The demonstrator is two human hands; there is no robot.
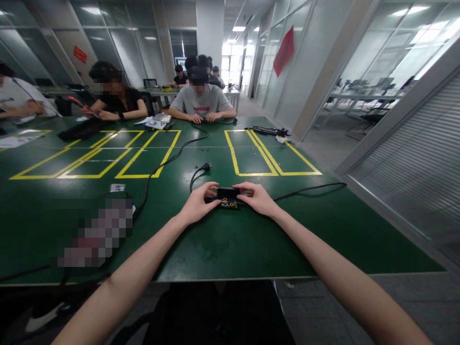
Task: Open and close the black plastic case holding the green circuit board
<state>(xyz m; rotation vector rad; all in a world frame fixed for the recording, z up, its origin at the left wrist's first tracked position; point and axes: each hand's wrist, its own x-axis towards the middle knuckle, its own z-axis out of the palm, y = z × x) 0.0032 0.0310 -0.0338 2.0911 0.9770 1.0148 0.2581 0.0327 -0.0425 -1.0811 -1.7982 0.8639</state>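
With curled fingers, my left hand (197,203) and right hand (257,199) are holding a black case (228,191) between them. Inside, probably, a circuit board (226,202) is showing.

The table (201,258) is deep green, marked with rectangles of bright yellow tape (257,174). The small case (228,191) is black, its insides (230,203) flecked with yellow, orange and blue. The plug (206,167) is black. A grey shirt (201,98) bears red lettering (201,109); the poster (284,51) is red; the blind (409,177) is finely striped in grey.
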